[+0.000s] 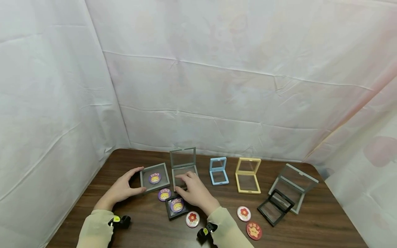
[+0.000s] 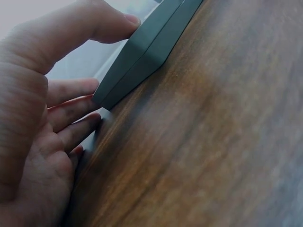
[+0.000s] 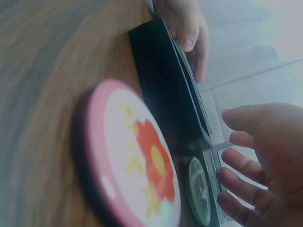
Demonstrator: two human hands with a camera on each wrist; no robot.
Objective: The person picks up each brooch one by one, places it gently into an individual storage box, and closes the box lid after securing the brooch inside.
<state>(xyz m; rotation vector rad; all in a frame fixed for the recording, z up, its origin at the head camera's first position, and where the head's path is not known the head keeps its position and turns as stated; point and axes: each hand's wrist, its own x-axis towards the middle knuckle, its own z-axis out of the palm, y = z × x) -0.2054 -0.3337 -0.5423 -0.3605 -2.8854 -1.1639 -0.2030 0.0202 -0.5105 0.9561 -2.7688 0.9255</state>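
Observation:
A grey flat display case [image 1: 145, 174] lies closed at the left, with a purple cartoon badge [image 1: 155, 178] showing inside. My left hand [image 1: 122, 188] holds its left side, the thumb at the near corner and the fingers at the far one; the left wrist view shows the thumb [image 2: 113, 26] against the grey edge. My right hand [image 1: 196, 193] hovers, fingers loosely bent, over a second grey case [image 1: 183, 148] with its lid raised. Whether it touches that case cannot be told. Just below sits a black case [image 1: 177, 215] with a purple badge [image 1: 177, 205].
Another purple badge [image 1: 164, 194] and a white flower badge [image 1: 192, 219] lie nearby. Farther right are an opened blue case [image 1: 219, 183], yellow case [image 1: 249, 191], grey case [image 1: 297, 206] and black case [image 1: 270, 220], plus a flower badge [image 1: 243, 213] and red star badge [image 1: 254, 230].

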